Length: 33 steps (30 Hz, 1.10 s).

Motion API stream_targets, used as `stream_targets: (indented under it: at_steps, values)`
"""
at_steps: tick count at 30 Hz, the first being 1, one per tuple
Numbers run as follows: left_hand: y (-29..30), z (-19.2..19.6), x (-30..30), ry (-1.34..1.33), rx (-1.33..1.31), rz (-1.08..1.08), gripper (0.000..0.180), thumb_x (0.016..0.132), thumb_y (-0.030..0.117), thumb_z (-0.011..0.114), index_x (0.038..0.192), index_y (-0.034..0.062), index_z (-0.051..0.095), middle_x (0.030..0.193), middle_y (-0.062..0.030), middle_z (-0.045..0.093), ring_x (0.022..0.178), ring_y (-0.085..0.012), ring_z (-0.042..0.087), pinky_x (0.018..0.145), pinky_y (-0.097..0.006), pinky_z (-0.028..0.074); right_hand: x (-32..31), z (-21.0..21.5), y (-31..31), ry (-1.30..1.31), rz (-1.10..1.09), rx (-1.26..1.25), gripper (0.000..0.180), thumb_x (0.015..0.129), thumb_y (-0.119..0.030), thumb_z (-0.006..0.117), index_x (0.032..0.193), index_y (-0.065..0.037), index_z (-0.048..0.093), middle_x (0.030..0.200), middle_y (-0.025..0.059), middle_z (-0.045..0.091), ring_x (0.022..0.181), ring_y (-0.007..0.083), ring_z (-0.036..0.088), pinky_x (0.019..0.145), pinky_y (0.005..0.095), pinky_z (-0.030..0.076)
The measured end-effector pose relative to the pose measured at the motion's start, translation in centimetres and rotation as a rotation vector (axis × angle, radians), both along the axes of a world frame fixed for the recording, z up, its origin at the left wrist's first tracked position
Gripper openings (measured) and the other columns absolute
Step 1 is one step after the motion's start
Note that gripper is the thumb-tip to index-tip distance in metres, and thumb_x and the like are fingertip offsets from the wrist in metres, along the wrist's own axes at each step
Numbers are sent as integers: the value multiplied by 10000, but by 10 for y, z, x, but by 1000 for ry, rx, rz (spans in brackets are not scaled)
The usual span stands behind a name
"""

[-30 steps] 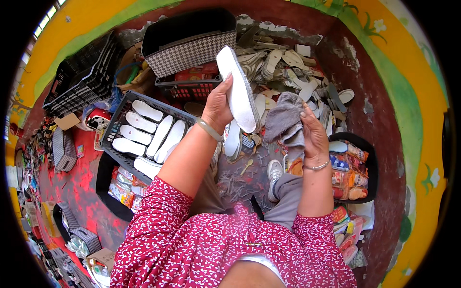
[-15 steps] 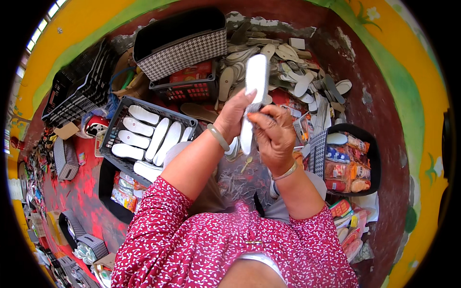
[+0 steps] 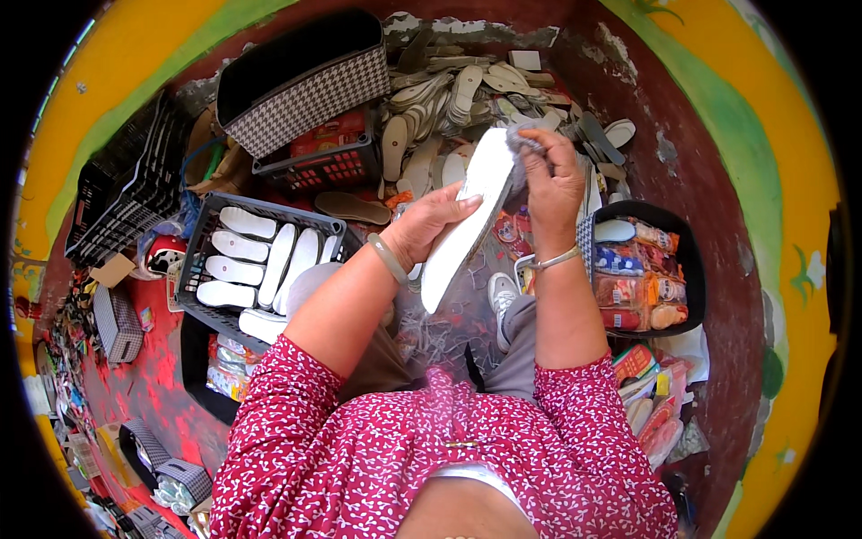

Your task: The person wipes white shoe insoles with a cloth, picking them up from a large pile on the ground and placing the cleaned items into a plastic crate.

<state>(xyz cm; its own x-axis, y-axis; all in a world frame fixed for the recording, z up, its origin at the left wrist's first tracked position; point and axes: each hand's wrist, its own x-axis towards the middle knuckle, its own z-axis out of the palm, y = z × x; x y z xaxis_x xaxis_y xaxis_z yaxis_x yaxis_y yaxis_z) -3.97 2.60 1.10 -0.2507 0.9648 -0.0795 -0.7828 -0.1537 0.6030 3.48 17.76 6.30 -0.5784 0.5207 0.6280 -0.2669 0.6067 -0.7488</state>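
Note:
My left hand (image 3: 429, 223) is closed around the middle of a white shoe sole (image 3: 483, 193), thumb on its broad face. The sole slants, upper end leaning right and lower end hanging above my lap. At its upper right edge, my right hand (image 3: 554, 184) pinches a wad of grey fluffy material (image 3: 518, 154) against the sole. Whether the wad is cloth or wire wool I cannot tell. To the left, a dark plastic crate (image 3: 192, 259) holds several white soles (image 3: 241, 245) laid in rows.
Beyond my hands lies a heap of loose soles (image 3: 467, 94). A houndstooth basket (image 3: 314, 106) rests on a crate of red packages (image 3: 325, 169). Stacked black crates (image 3: 126, 193) stand at far left. On the right, another basket (image 3: 695, 278) holds packaged goods. Grey scraps (image 3: 440, 337) litter the floor.
The sole has turned from nearly upright and edge-on to slanting with its broad face showing. My right hand has moved with the grey wad from the sole's middle to its upper end.

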Motion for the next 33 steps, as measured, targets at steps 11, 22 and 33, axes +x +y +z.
stream_targets:
  at_steps: [11, 22, 33]
  values:
    - [-11, 26, -27, -117, -82, 515, 159, 922, 236, 513, 985, 92, 543, 742, 2, 562, 611, -99, 528, 556, -243, 459, 23, 16, -77, -189, 664, 93, 243, 687, 77, 602, 890, -56, 630, 903, 80, 576, 888, 253, 545, 797, 340, 446]
    - [-5, 4, -8, -29, 47, 93, 357, 881, 155, 576, 1193, 15, 475, 1048, -98, 607, 909, -160, 621, 770, -276, 524, 6, 5, -39, 11, -46, 430, 223, 767, 65, 565, 957, -32, 631, 935, 96, 587, 865, 233, 568, 776, 310, 462]
    - [-1, 0, -20, 78, -54, 270, 307, 904, 228, 536, 1130, 25, 494, 883, -69, 614, 756, -164, 629, 668, -323, 548, 3, -4, -33, -158, 344, -152, 181, 789, 61, 578, 929, -38, 636, 937, 44, 591, 891, 147, 566, 785, 253, 455]
